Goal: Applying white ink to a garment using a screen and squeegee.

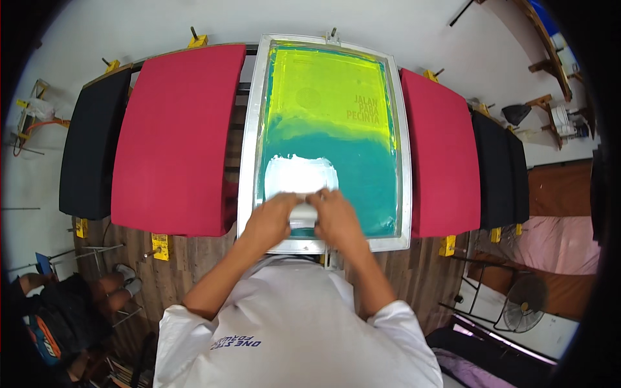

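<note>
A screen-printing screen with a metal frame lies in front of me. Its mesh looks yellow-green on the far part and teal on the near part. A patch of white ink covers the near left of the mesh. Just on my side of that ink, both hands are closed on a pale squeegee. My left hand grips its left side and my right hand its right side, with the fingers meeting near the middle. The squeegee's lower edge is hidden.
Fabric-covered boards flank the screen: red ones closest, black ones farther out. Yellow brackets stick out under them. Another person sits at the lower left. A fan stands at the lower right.
</note>
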Action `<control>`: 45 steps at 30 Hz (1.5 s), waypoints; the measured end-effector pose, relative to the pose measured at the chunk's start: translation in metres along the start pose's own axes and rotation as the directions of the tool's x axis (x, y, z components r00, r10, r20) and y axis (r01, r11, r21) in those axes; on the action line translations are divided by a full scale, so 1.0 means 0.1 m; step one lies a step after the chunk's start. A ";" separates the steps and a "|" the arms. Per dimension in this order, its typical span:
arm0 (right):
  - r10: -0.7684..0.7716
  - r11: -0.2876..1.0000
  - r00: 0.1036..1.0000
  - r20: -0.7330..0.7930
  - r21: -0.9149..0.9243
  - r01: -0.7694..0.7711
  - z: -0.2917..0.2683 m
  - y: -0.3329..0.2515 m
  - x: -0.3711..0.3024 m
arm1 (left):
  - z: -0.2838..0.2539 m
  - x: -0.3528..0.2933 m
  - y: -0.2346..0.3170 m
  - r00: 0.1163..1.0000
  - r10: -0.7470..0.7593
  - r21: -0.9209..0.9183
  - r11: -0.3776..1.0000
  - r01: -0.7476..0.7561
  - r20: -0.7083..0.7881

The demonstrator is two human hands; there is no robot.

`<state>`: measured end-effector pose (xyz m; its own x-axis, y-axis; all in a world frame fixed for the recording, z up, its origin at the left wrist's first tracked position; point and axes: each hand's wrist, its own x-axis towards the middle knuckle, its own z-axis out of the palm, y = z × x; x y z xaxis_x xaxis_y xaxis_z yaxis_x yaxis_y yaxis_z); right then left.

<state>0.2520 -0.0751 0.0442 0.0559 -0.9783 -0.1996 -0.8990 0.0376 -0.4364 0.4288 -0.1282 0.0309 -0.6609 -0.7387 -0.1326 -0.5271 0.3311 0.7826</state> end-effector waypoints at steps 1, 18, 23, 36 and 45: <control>-0.084 0.996 0.992 -0.096 -0.034 0.081 0.01 0.12 0.17 | -0.05 0.20 -0.01 0.998 -0.055 0.050 0.997 0.054 0.026; 0.039 0.999 0.992 -0.119 -0.002 -0.039 0.20 0.14 0.19 | 0.11 0.36 -0.07 0.994 -0.026 0.214 0.977 0.003 0.105; 0.046 0.998 0.996 -0.078 0.040 -0.043 0.31 -0.07 -0.38 | 0.29 -0.26 0.13 0.994 -0.018 0.202 0.979 -0.003 0.104; 0.070 0.995 0.997 0.041 -0.077 -0.066 -0.19 0.27 0.90 | -0.31 0.99 -0.05 0.987 -0.080 0.274 0.961 0.040 0.137; 0.118 0.991 0.988 0.098 -0.071 -0.111 -0.11 0.29 0.84 | -0.18 0.92 -0.04 0.979 -0.143 0.274 0.957 0.098 0.147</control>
<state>0.2255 -0.1584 0.0248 -0.0085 -0.9424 -0.3343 -0.9283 0.1318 -0.3477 0.3799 -0.2081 0.0269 -0.6504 -0.6837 -0.3310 -0.7156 0.4053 0.5690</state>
